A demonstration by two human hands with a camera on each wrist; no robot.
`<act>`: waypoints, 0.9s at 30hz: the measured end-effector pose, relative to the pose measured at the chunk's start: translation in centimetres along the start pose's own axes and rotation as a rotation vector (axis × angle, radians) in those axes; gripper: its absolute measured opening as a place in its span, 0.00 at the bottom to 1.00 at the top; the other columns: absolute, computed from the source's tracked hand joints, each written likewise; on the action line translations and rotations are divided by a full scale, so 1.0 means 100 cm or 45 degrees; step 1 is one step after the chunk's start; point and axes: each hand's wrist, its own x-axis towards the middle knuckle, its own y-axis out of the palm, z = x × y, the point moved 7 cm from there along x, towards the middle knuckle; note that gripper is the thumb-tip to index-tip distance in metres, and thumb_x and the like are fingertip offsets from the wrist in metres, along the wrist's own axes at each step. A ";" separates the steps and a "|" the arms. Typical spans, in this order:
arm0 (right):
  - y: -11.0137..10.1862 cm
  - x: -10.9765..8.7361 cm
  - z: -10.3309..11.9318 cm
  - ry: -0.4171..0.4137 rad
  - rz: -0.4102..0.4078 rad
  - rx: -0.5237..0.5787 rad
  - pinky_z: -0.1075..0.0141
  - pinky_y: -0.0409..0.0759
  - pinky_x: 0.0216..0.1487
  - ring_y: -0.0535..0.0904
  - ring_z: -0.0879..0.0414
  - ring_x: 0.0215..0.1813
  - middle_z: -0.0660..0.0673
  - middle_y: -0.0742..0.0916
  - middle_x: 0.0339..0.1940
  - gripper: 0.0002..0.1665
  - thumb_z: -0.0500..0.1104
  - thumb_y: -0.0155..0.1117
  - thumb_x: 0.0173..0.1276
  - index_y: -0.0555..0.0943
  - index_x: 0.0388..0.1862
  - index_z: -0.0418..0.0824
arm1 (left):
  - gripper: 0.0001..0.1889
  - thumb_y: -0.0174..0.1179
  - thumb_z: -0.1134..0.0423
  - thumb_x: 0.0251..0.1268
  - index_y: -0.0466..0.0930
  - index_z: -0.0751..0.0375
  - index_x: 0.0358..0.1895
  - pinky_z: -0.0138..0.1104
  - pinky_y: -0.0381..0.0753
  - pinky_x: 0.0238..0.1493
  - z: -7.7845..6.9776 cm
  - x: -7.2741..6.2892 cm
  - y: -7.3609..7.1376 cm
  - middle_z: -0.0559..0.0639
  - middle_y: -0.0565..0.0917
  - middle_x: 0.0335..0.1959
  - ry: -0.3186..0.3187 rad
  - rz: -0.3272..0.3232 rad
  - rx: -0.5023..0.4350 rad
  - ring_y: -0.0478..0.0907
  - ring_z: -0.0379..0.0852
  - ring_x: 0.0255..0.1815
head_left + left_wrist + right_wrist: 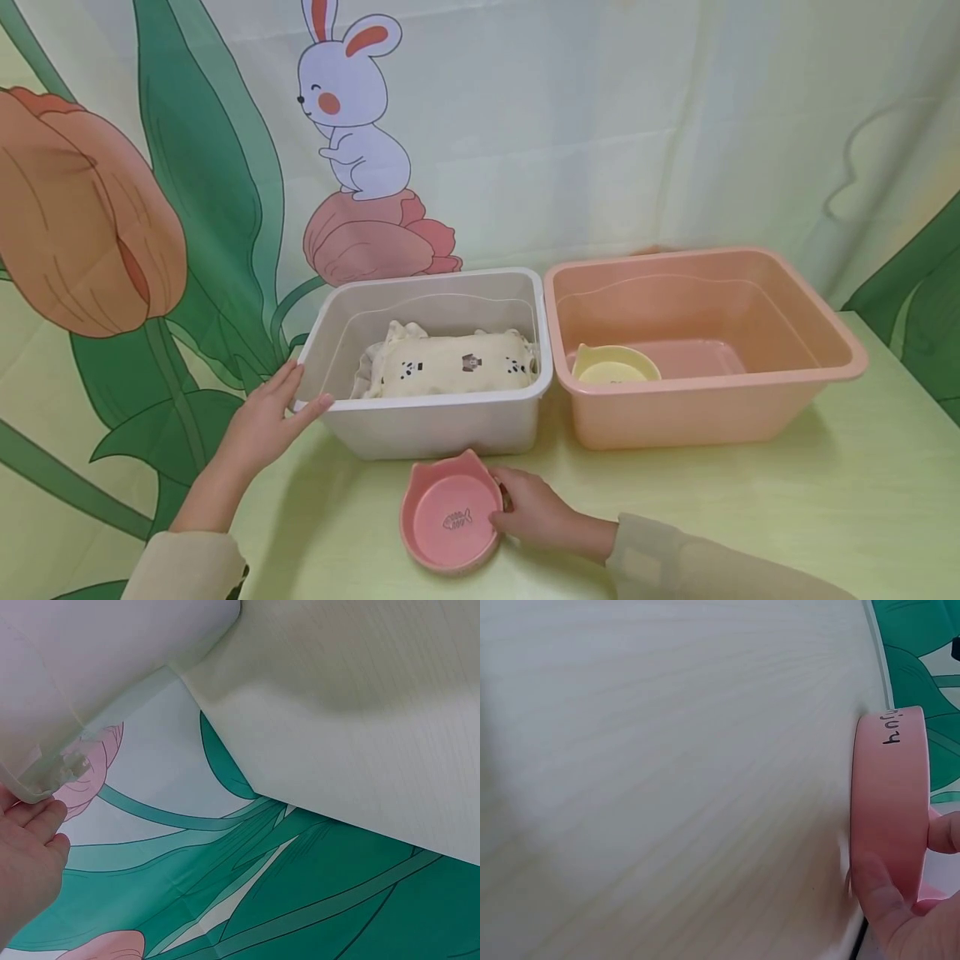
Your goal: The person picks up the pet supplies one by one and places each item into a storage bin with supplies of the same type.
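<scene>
A pink cat-eared pet bowl (450, 521) with a fishbone print is in front of the bins in the head view. My right hand (536, 510) pinches its right side. In the right wrist view the thumb (877, 889) presses the bowl's outer wall (889, 795), which carries dark lettering. The bowl is at or just above the table; I cannot tell which. My left hand (266, 425) holds the front left corner of the light grey bin (442, 429), its thumb along the front rim. From the left wrist, that hand's fingers (45, 821) show under the rim.
Inside the grey bin lies a cream cloth item (450, 367) with small animal prints. To its right stands a peach bin (675, 417) containing a yellow cat-eared bowl (615, 365). Both stand on the pale table (847, 483), against a printed curtain (570, 125).
</scene>
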 end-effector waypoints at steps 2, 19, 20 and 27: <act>0.000 0.001 0.000 0.004 -0.004 0.002 0.75 0.71 0.32 0.72 0.64 0.32 0.47 0.81 0.34 0.31 0.35 0.62 0.49 0.70 0.56 0.36 | 0.42 0.42 0.38 0.61 0.46 0.66 0.68 0.63 0.53 0.57 0.000 0.000 0.000 0.62 0.48 0.70 -0.001 0.002 0.001 0.50 0.69 0.65; 0.002 0.007 -0.001 0.085 -0.004 0.007 0.70 0.74 0.41 0.74 0.58 0.41 0.46 0.82 0.44 0.32 0.31 0.60 0.45 0.72 0.55 0.38 | 0.42 0.43 0.38 0.60 0.46 0.66 0.68 0.63 0.54 0.57 0.001 0.001 0.001 0.61 0.48 0.70 0.002 -0.006 -0.008 0.50 0.69 0.65; 0.002 0.008 0.000 0.080 -0.004 -0.002 0.70 0.74 0.41 0.75 0.58 0.42 0.46 0.82 0.44 0.31 0.31 0.60 0.45 0.73 0.54 0.39 | 0.42 0.43 0.38 0.60 0.46 0.66 0.68 0.63 0.54 0.57 0.002 0.001 0.001 0.61 0.48 0.70 0.002 -0.006 -0.009 0.50 0.69 0.65; 0.001 0.009 0.004 0.046 0.000 -0.052 0.76 0.74 0.34 0.77 0.59 0.36 0.46 0.83 0.35 0.23 0.29 0.59 0.44 0.78 0.44 0.37 | 0.42 0.43 0.37 0.60 0.46 0.66 0.68 0.63 0.53 0.57 0.002 0.001 0.001 0.61 0.48 0.70 -0.006 -0.004 -0.010 0.50 0.69 0.65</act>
